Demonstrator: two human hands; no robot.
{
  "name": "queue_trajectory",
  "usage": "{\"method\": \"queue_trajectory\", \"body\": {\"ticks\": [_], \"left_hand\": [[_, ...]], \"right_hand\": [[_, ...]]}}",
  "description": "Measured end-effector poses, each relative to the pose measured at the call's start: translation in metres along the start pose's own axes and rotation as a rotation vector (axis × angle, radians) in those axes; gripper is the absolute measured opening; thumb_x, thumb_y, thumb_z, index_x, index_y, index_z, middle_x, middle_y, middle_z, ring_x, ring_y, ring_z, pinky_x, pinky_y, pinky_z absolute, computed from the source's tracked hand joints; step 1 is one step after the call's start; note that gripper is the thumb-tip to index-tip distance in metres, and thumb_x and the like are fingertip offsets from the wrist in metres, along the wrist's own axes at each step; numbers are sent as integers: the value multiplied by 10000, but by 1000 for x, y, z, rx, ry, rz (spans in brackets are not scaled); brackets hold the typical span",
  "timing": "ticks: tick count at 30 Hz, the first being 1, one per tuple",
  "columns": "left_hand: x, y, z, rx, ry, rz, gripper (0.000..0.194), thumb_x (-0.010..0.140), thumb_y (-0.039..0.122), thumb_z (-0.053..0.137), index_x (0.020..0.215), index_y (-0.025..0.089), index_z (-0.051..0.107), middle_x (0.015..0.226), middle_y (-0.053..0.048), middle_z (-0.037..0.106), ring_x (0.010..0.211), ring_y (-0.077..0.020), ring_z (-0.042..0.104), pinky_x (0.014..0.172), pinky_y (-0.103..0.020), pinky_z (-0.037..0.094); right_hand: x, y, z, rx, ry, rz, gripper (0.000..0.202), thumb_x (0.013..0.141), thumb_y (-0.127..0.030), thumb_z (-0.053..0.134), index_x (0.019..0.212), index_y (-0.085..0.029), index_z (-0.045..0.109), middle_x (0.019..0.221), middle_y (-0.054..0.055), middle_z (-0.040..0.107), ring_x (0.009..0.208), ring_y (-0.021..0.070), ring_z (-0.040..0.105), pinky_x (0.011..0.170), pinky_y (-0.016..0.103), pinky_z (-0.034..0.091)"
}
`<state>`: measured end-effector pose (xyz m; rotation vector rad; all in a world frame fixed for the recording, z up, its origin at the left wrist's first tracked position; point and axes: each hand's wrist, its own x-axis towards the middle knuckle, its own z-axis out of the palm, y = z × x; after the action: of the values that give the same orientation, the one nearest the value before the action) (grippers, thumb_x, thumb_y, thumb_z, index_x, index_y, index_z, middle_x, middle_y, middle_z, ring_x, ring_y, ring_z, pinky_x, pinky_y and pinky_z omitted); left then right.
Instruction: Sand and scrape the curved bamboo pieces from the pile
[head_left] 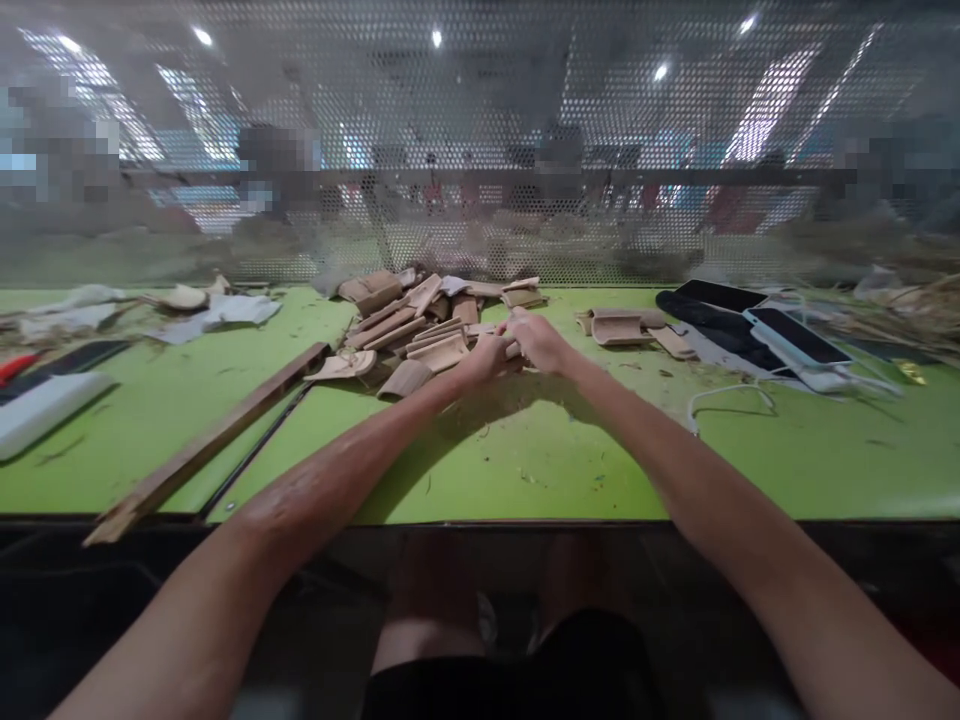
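My left hand (486,358) and my right hand (538,342) meet over the green table, both closed, fingertips together. Between them shows a small part of a pale tan bamboo piece (513,351), mostly covered by the fingers. Just behind and to the left lies a loose pile of curved, split bamboo pieces (439,352), stacked at several angles. One short curved piece (406,379) rests at the pile's near edge. Right of my hands, a few more trough-shaped pieces (621,328) lie on the table.
A long wooden strip (217,440) overhangs the green table's (525,460) front edge at left. Two phones (799,335), a dark cloth (724,325) and a white cable (731,388) lie at right. Behind stands a perforated metal screen (480,230), with people beyond it.
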<state>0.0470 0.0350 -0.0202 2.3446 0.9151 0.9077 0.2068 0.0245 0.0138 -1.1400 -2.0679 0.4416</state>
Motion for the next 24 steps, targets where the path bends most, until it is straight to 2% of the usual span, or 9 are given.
{"method": "queue_trajectory", "body": {"ticks": [4, 9, 13, 16, 18, 22, 24], "left_hand": [[-2, 0, -2, -97, -86, 26, 219, 936, 312, 590, 893, 127, 700, 810, -65, 709, 700, -167, 644, 696, -292, 533], [-1, -1, -3, -1, 14, 71, 135, 834, 262, 699, 844, 128, 703, 918, -90, 727, 802, -178, 657, 747, -282, 538], [-6, 5, -7, -110, -65, 64, 284, 936, 380, 604, 919, 126, 730, 839, -66, 734, 718, -153, 646, 688, -259, 518], [-8, 10, -8, -147, -47, 80, 301, 943, 387, 601, 1042, 144, 748, 908, -63, 760, 763, -153, 660, 713, -252, 520], [-7, 10, -7, -152, -44, 87, 306, 950, 374, 587, 1082, 145, 742, 915, -64, 762, 754, -149, 659, 707, -250, 521], [-3, 3, -2, -133, -91, 36, 261, 906, 363, 626, 881, 117, 706, 783, -68, 728, 665, -145, 645, 629, -242, 513], [-2, 0, 1, -144, -74, 21, 263, 897, 366, 629, 819, 120, 680, 764, -70, 719, 661, -145, 647, 625, -241, 516]], "right_hand": [[0, 3, -3, -21, 9, 103, 345, 959, -309, 332, 813, -192, 622, 874, 79, 634, 867, 228, 570, 850, 358, 458], [2, 1, 1, 17, -3, -13, 278, 952, -320, 383, 886, -193, 622, 944, 75, 643, 859, 208, 568, 873, 346, 461], [-1, 20, -8, -28, 25, 105, 316, 938, -307, 379, 811, -184, 641, 905, 84, 641, 872, 226, 568, 866, 361, 458], [-2, 31, -14, 8, 84, 188, 312, 916, -291, 384, 776, -192, 644, 868, 80, 655, 868, 228, 581, 850, 359, 462], [0, 28, -13, 68, 133, 180, 331, 912, -288, 368, 793, -188, 661, 846, 68, 655, 873, 225, 596, 850, 351, 465], [3, 10, -3, 59, 158, 69, 370, 949, -338, 357, 875, -186, 687, 898, 65, 640, 869, 222, 594, 855, 351, 469], [1, 4, -1, -1, 141, 64, 346, 959, -337, 372, 876, -191, 675, 921, 72, 633, 838, 218, 576, 847, 355, 470]]}}
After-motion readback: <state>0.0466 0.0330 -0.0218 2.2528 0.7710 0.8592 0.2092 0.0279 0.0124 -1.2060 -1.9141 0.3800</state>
